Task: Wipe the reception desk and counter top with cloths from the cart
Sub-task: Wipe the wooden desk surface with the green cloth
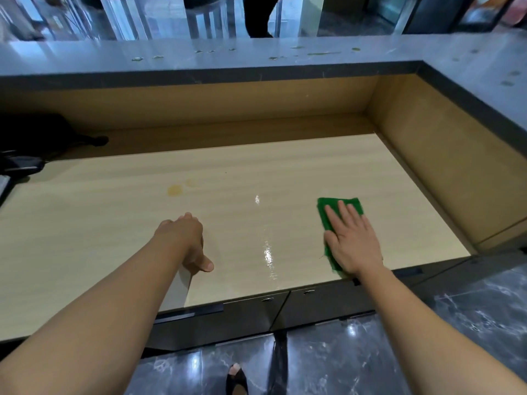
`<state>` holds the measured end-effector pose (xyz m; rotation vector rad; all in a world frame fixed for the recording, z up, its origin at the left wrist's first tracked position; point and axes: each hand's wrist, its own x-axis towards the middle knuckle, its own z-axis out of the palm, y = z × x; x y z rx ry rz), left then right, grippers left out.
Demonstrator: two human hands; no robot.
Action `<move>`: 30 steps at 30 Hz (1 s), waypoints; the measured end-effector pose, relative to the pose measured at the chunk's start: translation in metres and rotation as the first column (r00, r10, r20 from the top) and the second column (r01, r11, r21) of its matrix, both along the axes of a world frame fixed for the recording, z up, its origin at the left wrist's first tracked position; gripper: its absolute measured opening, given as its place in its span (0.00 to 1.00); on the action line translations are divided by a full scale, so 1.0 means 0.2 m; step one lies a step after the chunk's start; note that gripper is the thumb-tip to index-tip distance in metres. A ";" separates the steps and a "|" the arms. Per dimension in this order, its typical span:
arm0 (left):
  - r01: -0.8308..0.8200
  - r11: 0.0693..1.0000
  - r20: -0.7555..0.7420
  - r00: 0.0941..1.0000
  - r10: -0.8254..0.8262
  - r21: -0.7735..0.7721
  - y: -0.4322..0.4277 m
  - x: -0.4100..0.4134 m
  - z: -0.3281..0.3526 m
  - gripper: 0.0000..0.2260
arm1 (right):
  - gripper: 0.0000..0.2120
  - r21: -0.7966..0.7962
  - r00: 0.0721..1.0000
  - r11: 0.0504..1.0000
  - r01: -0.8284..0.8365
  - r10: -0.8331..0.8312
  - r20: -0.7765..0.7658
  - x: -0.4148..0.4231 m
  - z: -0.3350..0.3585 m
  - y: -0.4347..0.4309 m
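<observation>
open desk (256, 166) centre, black clutter (22, 149) left

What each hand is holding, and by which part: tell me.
Nothing is gripped. The right hand presses flat on the green cloth, covering its near part. The left hand rests on the desk, holding nothing.

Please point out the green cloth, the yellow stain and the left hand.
green cloth (356, 203): head view, far uncovered part.
yellow stain (174, 190): head view, its middle.
left hand (185, 238): head view, back of hand.
</observation>
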<state>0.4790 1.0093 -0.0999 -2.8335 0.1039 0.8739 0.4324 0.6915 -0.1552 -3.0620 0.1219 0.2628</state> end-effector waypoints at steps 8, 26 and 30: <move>0.010 1.000 -0.015 1.000 -0.010 -0.020 0.00 0.00 0.01 0.38 | 0.29 0.030 0.963 0.964 0.264 -0.265 0.040 0.02 -0.02 0.58; -0.024 0.987 0.034 0.999 0.030 -0.159 0.07 -0.02 -0.03 0.46 | 0.27 -0.004 0.999 0.999 -0.048 0.048 0.022 0.21 -0.01 0.23; -0.030 0.965 0.009 0.999 0.033 -0.261 0.13 0.00 -0.04 0.48 | 0.27 -0.032 0.998 0.998 0.051 -0.050 0.030 0.22 -0.02 0.33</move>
